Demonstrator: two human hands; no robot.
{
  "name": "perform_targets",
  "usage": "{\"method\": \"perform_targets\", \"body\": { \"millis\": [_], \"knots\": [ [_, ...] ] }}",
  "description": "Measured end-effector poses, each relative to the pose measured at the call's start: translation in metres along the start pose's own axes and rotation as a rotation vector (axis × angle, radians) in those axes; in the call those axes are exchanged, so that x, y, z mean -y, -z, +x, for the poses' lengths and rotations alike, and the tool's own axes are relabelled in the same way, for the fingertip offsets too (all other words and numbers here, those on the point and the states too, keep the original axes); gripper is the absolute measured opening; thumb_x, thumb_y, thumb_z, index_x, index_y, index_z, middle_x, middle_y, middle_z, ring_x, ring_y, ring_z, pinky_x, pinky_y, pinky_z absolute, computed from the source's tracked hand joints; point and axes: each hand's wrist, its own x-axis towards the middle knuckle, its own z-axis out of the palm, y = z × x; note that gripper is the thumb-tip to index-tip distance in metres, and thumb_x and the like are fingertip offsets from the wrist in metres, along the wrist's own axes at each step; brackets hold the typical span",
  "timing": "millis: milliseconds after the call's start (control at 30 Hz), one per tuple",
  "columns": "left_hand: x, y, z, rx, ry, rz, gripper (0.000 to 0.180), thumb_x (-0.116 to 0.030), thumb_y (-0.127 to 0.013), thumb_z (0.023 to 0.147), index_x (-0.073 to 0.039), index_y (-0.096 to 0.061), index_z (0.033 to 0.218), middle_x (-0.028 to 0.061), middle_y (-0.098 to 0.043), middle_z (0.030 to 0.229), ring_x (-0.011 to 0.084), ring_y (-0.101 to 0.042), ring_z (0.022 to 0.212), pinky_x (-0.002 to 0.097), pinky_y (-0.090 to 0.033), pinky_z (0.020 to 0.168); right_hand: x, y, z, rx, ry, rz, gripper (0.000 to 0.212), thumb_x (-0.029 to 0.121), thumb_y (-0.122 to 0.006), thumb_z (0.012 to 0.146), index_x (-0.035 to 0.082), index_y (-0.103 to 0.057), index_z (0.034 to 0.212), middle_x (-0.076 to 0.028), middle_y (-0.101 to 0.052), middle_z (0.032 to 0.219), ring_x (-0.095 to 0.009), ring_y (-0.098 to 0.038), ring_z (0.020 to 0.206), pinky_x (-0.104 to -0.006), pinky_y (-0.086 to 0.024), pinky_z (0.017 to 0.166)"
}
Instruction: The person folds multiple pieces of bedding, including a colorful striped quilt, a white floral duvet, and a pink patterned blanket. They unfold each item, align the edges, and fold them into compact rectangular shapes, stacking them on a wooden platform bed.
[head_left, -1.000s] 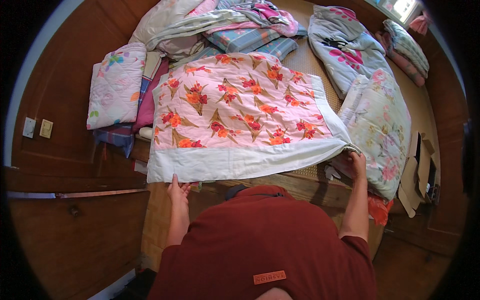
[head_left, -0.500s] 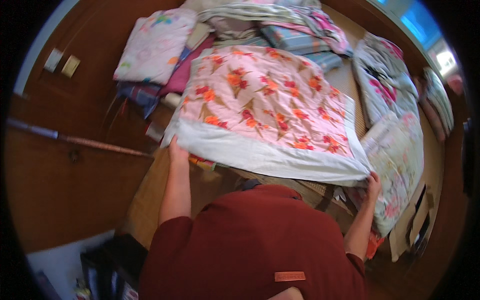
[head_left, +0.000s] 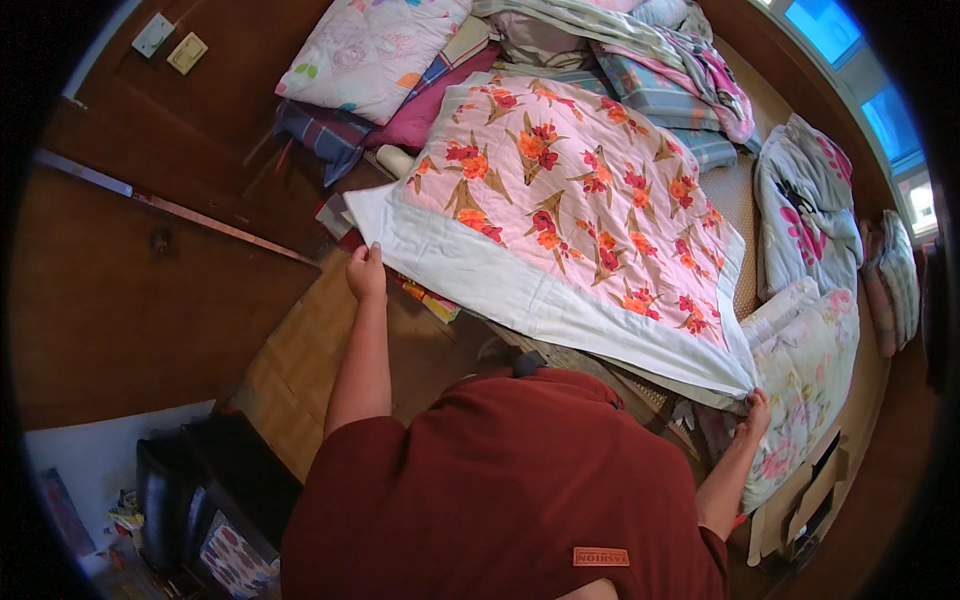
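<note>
A pink quilt (head_left: 575, 190) with red and orange flowers and a white border lies spread over the bed, its near edge drawn out between my hands. My left hand (head_left: 366, 272) pinches the white border close to its left corner. The right-hand corner is gripped by my right hand (head_left: 757, 412), fingers closed round the cloth. Between the two hands the border hangs fairly taut, slanting down to the right. Beside my right hand rests a pale floral pillow (head_left: 805, 390).
A folded white quilt (head_left: 375, 60) tops a pile at the far left. Folded blue plaid bedding (head_left: 655, 90) lies behind the pink quilt. At the right are a grey blanket (head_left: 805, 200) and an open cardboard box (head_left: 800, 500). A brown wooden door (head_left: 150, 300) stands left.
My view has turned, so the scene sits tilted. My left hand now shows further from the tip of the corner, which pokes up past it. Both hands keep hold of the quilt.
</note>
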Motion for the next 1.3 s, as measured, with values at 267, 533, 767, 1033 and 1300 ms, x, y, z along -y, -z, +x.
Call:
{"method": "perform_targets", "body": {
  "millis": [267,533,767,1033,1300],
  "knots": [
    [-0.115,0.001,0.036,0.193,-0.184,-0.204,0.020,-0.021,-0.057,0.080,-0.001,-0.059,0.079,0.0030,-0.051,0.055,0.0131,-0.047,0.047,0.0288,-0.038,0.047,0.000,0.000,0.008,-0.034,-0.010,-0.059,0.027,0.001,-0.050,0.071,0.003,-0.058,0.096,-0.005,-0.056,0.087,-0.015,-0.052,0.074,-0.0244,-0.044,0.070],
    [-0.228,0.020,0.040,0.209,-0.265,-0.710,0.016,-0.018,-0.057,0.083,-0.003,-0.059,0.087,-0.0007,-0.053,0.067,0.0071,-0.045,0.052,0.0213,-0.035,0.045,-0.003,0.008,0.005,-0.045,-0.047,0.133,0.032,0.002,-0.051,0.069,0.002,-0.057,0.101,-0.007,-0.056,0.092,-0.018,-0.053,0.084,-0.0266,-0.044,0.075],
    [-0.016,0.009,0.021,0.178,0.354,-0.425,0.014,-0.016,-0.053,0.085,-0.002,-0.055,0.083,0.0022,-0.051,0.062,0.0099,-0.046,0.046,0.0236,-0.035,0.035,-0.017,0.020,0.020,-0.073,-0.024,0.102,0.036,0.001,-0.052,0.066,0.000,-0.058,0.101,-0.009,-0.058,0.093,-0.019,-0.054,0.082,-0.0276,-0.044,0.076],
    [0.006,0.003,0.013,0.246,0.600,-0.627,0.034,-0.031,-0.057,0.083,-0.009,-0.051,0.108,0.0055,-0.057,0.095,0.0216,-0.056,0.080,0.0379,-0.048,0.065,-0.015,0.008,0.016,-0.124,0.041,-0.022,0.029,0.002,-0.053,0.067,-0.001,-0.060,0.095,-0.007,-0.058,0.086,-0.017,-0.055,0.078,-0.0256,-0.044,0.071],
    [-0.004,-0.011,0.032,0.224,0.580,-0.759,0.036,-0.023,-0.056,0.083,-0.012,-0.047,0.116,0.0066,-0.053,0.112,0.0242,-0.051,0.098,0.0457,-0.045,0.076,-0.019,0.004,0.013,-0.113,0.029,0.016,0.028,0.000,-0.052,0.067,0.002,-0.061,0.094,-0.005,-0.058,0.083,-0.014,-0.053,0.074,-0.0240,-0.043,0.070]
  ]
}}
